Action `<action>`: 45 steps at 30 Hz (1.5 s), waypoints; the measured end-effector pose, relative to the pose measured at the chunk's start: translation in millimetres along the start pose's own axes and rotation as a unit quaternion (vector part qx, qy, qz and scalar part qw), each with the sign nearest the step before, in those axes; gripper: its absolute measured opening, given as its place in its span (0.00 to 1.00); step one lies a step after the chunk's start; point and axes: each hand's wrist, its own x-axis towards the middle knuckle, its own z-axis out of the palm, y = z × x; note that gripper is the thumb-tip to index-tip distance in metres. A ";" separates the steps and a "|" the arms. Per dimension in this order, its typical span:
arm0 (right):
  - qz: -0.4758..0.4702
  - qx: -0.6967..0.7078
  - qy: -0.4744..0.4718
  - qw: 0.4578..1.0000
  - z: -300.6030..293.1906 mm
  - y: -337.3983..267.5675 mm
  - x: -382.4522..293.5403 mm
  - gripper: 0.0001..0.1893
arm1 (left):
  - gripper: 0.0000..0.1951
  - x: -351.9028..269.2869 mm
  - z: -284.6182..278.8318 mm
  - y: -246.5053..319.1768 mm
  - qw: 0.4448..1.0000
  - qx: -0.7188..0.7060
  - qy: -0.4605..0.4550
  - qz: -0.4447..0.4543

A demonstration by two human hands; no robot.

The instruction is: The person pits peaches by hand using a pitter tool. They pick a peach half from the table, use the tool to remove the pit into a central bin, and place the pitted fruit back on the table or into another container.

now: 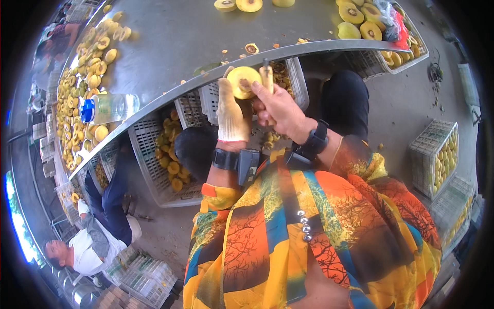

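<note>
My left hand [231, 114], in a cream knitted glove, holds up a halved yellow peach [241, 80] with its cut face towards me. A brown pit or pit hollow shows in the middle of that face. Bare and curled, my right hand [283, 110] grips a small tool with a pale wooden handle [267, 79]; its dark metal end points away from me. The right thumb touches the peach's cut face. Both hands are just off the near edge of a metal table [173, 46]. A loose pit piece [252, 48] lies on the table beyond them.
Peach halves cover the table's left end, beside a blue-capped clear bottle [112, 108]. More halves [351, 13] lie at upper right near a plastic bag [389, 23]. Below stand white crates [144, 143] of peaches. A seated person [94, 247] works at left; stacked crates [432, 154] stand right.
</note>
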 end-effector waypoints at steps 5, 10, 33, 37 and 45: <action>-0.220 -0.396 0.048 0.890 -14.6 7.8 0.8 0.15 | 0.27 -2.9 7.0 18.6 0.992 -0.090 0.069 0.060; -0.300 -0.536 -0.031 0.788 -15.3 5.6 -14.1 0.16 | 0.24 1.1 -0.5 15.7 0.992 -0.020 0.059 0.112; -0.195 -0.653 -0.105 0.724 -31.9 12.7 -25.9 0.12 | 0.21 3.7 -10.0 19.1 0.991 0.081 -0.100 -0.031; -0.203 -0.613 -0.081 0.759 -29.1 18.6 -24.2 0.12 | 0.19 -0.4 -4.2 13.1 0.994 0.044 -0.094 -0.027; -0.209 -0.557 -0.019 0.804 -20.9 16.1 -23.7 0.11 | 0.22 -10.9 19.6 -1.4 0.969 0.129 0.093 0.189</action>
